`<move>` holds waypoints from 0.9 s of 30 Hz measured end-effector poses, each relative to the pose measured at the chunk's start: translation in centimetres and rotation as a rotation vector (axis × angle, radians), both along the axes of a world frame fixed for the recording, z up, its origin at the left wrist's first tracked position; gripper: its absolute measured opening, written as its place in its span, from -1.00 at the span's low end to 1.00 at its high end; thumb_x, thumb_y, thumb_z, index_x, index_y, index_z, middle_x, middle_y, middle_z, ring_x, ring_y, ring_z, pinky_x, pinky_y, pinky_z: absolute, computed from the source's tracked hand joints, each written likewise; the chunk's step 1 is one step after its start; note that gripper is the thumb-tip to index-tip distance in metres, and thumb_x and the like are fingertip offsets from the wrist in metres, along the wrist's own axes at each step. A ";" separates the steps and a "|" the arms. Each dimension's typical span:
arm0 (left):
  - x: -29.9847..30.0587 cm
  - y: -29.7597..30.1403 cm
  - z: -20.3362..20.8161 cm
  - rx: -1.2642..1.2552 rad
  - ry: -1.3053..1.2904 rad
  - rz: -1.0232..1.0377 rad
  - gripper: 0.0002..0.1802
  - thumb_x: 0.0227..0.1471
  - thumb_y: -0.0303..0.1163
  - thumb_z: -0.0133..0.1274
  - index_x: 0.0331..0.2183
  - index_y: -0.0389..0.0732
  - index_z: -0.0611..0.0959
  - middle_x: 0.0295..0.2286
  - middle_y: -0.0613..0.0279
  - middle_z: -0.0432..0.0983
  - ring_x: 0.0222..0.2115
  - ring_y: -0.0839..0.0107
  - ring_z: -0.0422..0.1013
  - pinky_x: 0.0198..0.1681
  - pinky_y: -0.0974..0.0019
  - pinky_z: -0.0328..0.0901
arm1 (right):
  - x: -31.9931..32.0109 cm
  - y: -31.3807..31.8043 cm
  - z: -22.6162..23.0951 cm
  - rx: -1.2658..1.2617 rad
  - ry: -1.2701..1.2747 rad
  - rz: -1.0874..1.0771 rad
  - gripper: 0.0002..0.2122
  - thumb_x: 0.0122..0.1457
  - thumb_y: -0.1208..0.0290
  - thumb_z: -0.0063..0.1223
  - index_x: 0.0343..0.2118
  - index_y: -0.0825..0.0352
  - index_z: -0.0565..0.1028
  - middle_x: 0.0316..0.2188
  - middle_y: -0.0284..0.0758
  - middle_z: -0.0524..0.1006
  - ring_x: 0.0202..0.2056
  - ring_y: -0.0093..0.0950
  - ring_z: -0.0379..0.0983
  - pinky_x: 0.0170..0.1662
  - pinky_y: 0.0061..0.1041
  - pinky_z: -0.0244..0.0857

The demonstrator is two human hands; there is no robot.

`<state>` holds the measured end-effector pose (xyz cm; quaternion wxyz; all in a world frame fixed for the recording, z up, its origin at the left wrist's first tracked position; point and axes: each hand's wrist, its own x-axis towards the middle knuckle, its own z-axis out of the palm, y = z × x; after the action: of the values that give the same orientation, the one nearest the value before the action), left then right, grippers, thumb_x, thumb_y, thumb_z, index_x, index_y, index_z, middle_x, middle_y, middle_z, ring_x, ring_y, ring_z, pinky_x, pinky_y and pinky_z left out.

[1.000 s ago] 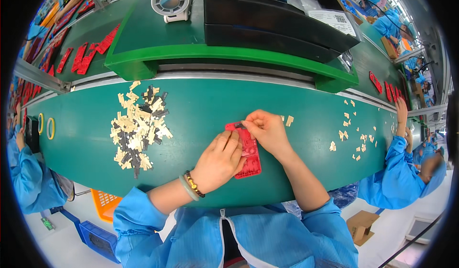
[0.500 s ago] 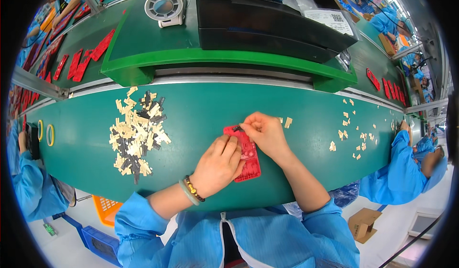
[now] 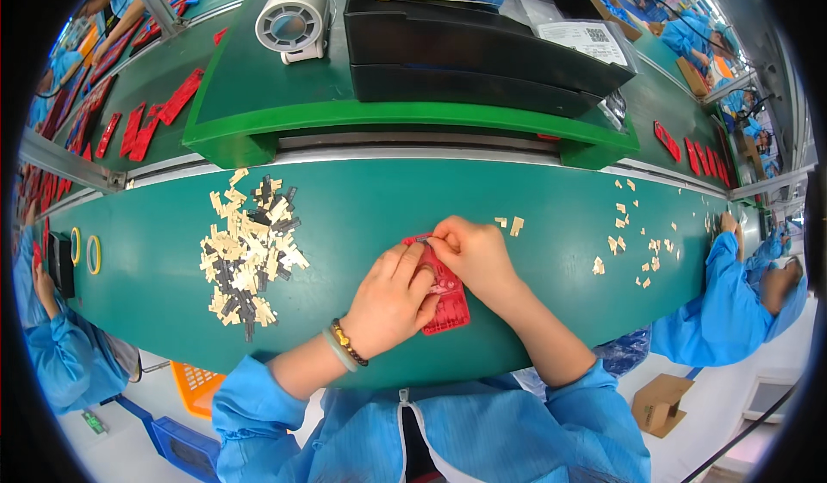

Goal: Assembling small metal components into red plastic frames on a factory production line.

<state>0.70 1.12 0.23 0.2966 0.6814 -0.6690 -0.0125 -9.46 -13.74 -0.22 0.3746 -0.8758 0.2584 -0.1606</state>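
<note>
A red plastic housing (image 3: 447, 311) lies lengthwise on the green table in front of me, its moulded inner side facing up. My left hand (image 3: 389, 287) is closed around its left edge, fingers bent over the upper part and thumb lower down. At the top end, my right hand (image 3: 465, 250) pinches with thumb and forefinger at a small dark piece (image 3: 423, 239), mostly hidden by the fingertips. Left of my hands spreads a loose pile of cream and black small flat pieces (image 3: 250, 250).
Two cream pieces (image 3: 516, 226) lie just right of my right hand, with more scattered farther right. Beyond, a green raised shelf (image 3: 413, 114) carries a black box (image 3: 474, 74) and a white fan (image 3: 293, 20). Yellow tape rings (image 3: 94, 254) lie far left. Co-workers sit at both sides.
My right fingertips have come down closer onto the top end of the red housing, covering more of the dark piece. The left hand keeps its hold. The whole view has shifted slightly.
</note>
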 end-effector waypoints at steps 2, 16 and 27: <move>0.1 0.0 0.2 0.002 0.024 -0.018 -0.57 -0.24 -0.36 0.21 -0.27 -0.34 0.51 -0.10 -0.11 0.34 -0.09 -0.03 0.31 -0.06 0.05 0.32 | -0.4 0.6 0.1 -0.219 -0.031 -0.002 -0.89 0.02 0.42 0.18 -0.42 0.32 0.51 -0.65 -0.33 0.50 -0.68 -0.43 0.43 -0.59 -0.48 0.31; -0.5 -1.8 0.4 -0.024 -0.073 0.022 -0.54 -0.17 -0.40 0.15 -0.16 -0.38 0.52 -0.23 0.04 0.42 -0.18 0.13 0.36 -0.13 0.14 0.32 | -4.6 0.2 0.1 -0.551 -0.097 0.074 -0.85 0.00 0.34 0.21 -0.35 0.22 0.55 -0.50 -0.39 0.46 -0.58 -0.46 0.44 -0.56 -0.48 0.32; -0.9 -4.1 -0.1 -0.031 -0.356 0.071 -0.56 -0.14 -0.43 0.11 -0.16 -0.44 0.54 -0.39 0.17 0.37 -0.37 0.27 0.31 -0.27 0.26 0.27 | -7.2 1.1 0.5 -0.441 -0.152 0.574 -0.76 -0.04 0.20 0.18 -0.37 0.19 0.45 -0.24 -0.40 0.37 -0.33 -0.52 0.38 -0.30 -0.52 0.29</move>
<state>-0.16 -2.99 0.11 0.1843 0.6915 -0.6865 0.1291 -16.70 -12.59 0.25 0.2248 -0.9579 -0.0673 -0.1654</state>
